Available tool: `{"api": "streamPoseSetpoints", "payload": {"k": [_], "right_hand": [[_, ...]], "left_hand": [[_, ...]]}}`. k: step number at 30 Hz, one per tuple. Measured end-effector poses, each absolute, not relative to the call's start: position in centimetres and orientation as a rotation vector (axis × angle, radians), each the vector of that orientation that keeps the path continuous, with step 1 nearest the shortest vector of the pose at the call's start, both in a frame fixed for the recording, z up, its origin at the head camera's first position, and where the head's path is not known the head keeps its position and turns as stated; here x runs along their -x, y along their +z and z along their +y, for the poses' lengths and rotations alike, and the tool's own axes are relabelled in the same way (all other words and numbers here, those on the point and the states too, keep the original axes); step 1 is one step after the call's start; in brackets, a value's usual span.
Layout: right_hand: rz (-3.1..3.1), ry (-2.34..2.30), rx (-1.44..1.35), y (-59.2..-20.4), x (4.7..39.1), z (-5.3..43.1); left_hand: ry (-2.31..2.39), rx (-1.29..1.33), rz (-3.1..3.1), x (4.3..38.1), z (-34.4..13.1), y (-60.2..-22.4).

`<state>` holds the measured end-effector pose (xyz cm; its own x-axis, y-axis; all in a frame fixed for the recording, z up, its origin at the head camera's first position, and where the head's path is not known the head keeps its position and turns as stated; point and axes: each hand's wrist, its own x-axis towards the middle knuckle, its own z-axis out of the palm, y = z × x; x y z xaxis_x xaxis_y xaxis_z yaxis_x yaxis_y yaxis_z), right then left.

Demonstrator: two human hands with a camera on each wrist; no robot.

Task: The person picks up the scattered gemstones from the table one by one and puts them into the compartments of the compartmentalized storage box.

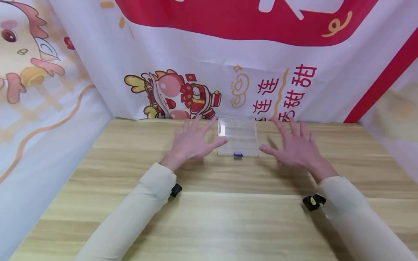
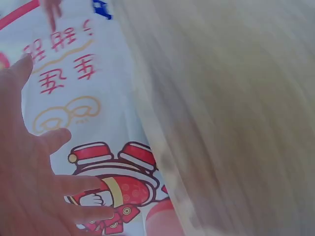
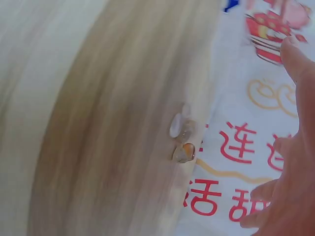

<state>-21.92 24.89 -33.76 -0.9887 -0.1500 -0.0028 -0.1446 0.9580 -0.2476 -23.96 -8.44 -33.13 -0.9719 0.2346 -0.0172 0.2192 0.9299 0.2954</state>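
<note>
A clear plastic compartment box [image 1: 240,127] lies at the back of the wooden table, with a small blue latch [image 1: 238,155] on its near side. To its left, my left hand [image 1: 194,142] has its fingers spread, and the thumb overlaps the box's left edge; whether it touches cannot be told. My right hand [image 1: 295,148] hovers on the other side, fingers spread, thumb tip just short of the box. Both hands hold nothing. Several small, glossy, translucent pieces [image 3: 183,140] lie near the table's back edge in the right wrist view; in the head view I cannot make them out.
A printed white and red cloth [image 1: 202,47] hangs upright along the table's back edge, and more printed cloth [image 1: 42,105] stands at the left. Pale wooden tabletop [image 1: 209,221] stretches toward me. A dark wrist device [image 1: 314,202] sits at the right cuff.
</note>
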Motion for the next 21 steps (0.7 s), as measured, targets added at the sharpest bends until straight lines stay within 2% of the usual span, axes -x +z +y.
{"api": "streamPoseSetpoints", "payload": {"k": [6, 13, 21], "right_hand": [[2.938, -0.809, 0.259, -33.5, 22.3, 26.6], [2.693, -1.242, 0.031, -34.7, 22.5, 29.4], [2.621, -1.318, -0.02, -36.7, 23.3, 30.5]], "left_hand": [[0.956, -0.323, 2.861, 24.0, -8.0, -32.7], [1.845, 0.093, 2.223, 25.0, -5.9, -34.5], [2.014, 0.07, 1.975, 25.7, -7.4, -37.1]]}}
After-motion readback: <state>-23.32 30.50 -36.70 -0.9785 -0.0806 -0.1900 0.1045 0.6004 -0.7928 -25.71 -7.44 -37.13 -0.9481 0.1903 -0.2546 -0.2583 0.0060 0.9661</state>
